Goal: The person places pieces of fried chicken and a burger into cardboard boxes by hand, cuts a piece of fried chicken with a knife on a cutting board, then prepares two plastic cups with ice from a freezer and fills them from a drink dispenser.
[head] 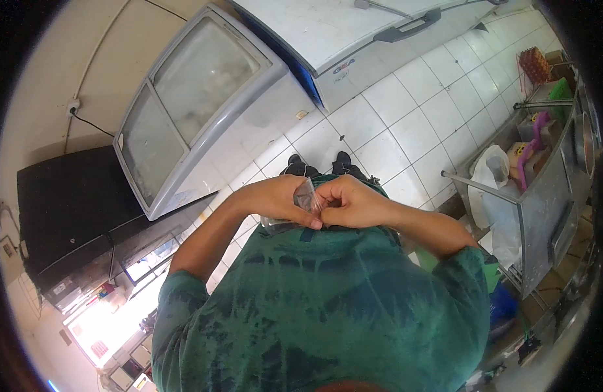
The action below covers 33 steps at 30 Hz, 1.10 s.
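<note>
My left hand (279, 198) is wrapped around a clear plastic bag (306, 196) in front of my waist. One edge of the bag stands up between thumb and fingers, and another fold hangs below the palm. My right hand (353, 203) meets it from the other side, with bent fingers and thumb pinching the bag's edge. The fingertips of both hands nearly touch. Whether anything lies inside the bag cannot be made out.
Ahead on the left stands a glass-topped chest freezer (203, 78), beside a white GEA chest freezer (331, 29). A black cabinet (61, 206) is at far left. On the right, a metal-framed cart (541, 235) holds plastic bags and containers. White tiles (394, 127) cover the floor.
</note>
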Each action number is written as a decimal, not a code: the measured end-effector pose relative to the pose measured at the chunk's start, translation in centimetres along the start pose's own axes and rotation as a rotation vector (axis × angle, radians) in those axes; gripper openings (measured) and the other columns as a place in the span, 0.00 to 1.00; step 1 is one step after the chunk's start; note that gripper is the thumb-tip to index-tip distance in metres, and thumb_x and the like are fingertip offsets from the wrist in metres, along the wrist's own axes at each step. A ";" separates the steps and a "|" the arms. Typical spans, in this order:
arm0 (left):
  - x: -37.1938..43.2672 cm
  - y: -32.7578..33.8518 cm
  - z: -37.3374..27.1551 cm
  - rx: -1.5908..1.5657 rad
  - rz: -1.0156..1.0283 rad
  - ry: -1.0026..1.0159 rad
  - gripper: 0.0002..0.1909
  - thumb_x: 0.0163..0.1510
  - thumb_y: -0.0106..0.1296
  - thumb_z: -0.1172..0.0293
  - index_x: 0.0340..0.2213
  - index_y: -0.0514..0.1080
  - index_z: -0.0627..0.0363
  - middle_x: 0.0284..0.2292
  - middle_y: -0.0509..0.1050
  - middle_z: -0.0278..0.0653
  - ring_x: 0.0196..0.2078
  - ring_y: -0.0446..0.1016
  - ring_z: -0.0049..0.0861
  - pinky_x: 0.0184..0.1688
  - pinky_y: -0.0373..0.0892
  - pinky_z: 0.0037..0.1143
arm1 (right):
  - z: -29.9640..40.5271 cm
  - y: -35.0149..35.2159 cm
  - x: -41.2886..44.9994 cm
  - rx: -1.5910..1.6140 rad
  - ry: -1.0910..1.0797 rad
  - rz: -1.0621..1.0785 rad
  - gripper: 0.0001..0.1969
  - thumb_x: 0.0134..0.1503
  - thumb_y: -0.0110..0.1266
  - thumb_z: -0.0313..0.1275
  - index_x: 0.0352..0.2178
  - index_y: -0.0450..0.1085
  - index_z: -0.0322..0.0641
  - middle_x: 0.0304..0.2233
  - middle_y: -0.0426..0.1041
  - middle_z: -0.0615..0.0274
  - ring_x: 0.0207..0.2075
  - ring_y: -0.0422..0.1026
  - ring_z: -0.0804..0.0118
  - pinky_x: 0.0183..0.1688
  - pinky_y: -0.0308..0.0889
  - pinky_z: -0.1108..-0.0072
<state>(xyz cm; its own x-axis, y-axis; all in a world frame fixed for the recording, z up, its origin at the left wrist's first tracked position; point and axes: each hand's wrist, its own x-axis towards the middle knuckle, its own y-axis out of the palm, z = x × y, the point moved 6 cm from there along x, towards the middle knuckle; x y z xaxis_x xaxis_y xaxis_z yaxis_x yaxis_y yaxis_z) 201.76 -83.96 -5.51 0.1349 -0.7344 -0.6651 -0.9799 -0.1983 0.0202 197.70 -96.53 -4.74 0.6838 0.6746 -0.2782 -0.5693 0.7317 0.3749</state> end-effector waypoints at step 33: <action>-3.9 0.6 -3.9 0.337 -0.148 0.080 0.35 0.41 0.67 0.54 0.44 0.64 0.62 0.32 0.75 0.46 0.36 0.76 0.38 0.37 0.70 0.30 | 4.4 -0.3 -2.3 -0.714 -0.433 0.290 0.11 0.60 0.47 0.32 0.26 0.65 0.35 0.21 0.68 0.49 0.23 0.69 0.44 0.28 0.65 0.62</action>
<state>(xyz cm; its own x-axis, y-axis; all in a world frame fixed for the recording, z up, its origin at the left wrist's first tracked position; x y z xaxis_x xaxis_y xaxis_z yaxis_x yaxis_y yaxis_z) 201.24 -83.78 -0.02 0.2770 -0.7649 -0.5815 -0.9404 -0.0917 -0.3274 198.34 -98.73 -0.35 0.4987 0.8527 0.1558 -0.7975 0.5218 -0.3030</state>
